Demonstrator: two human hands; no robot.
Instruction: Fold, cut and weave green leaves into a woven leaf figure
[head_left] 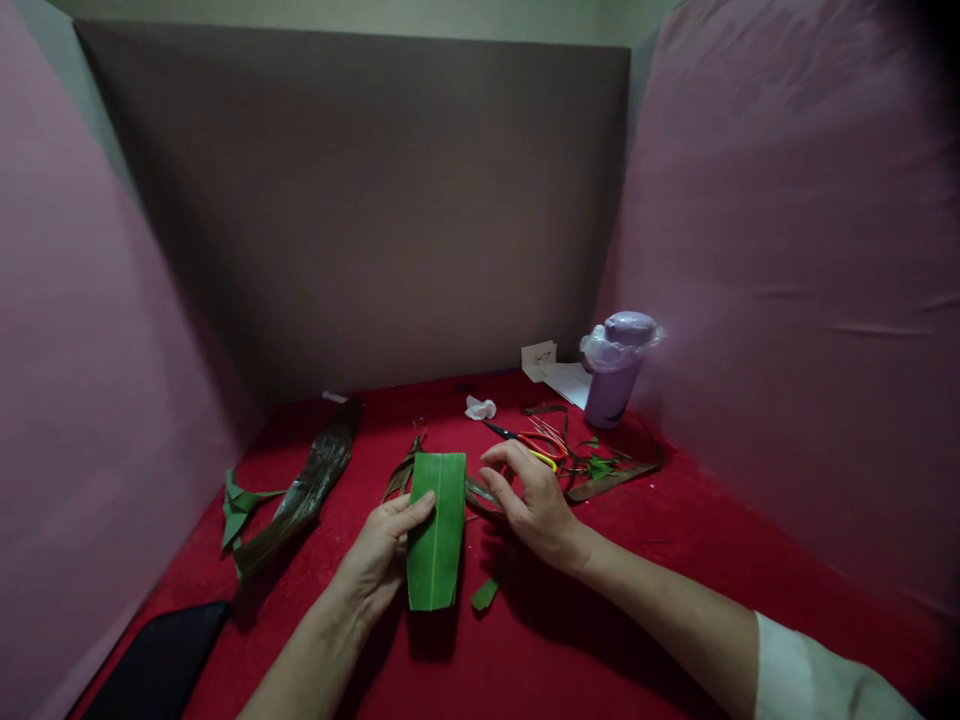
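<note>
My left hand (386, 545) grips a cut strip of green leaf (438, 535) by its left side, thumb pressed on the front. The leaf piece stands nearly upright, with a pale midrib down its length and a narrower lower end. To its right hovers my right hand (532, 505), fingers curved and apart with nothing visible in them. Just behind that hand lie scissors (529, 438) with red and yellow handles and dark blades, partly covered by the fingers. A small green leaf scrap (485, 595) rests on the red cloth (600, 650) below the hands.
At the left lie a long dark brown-green strip (311, 490) and a folded green leaf piece (238, 510). Dried strips (615, 482) and leaf scraps lie right of the scissors. Behind are a purple tumbler (613, 385), papers (566, 380) and crumpled tissue (480, 408). A black flat object (161, 660) sits front left.
</note>
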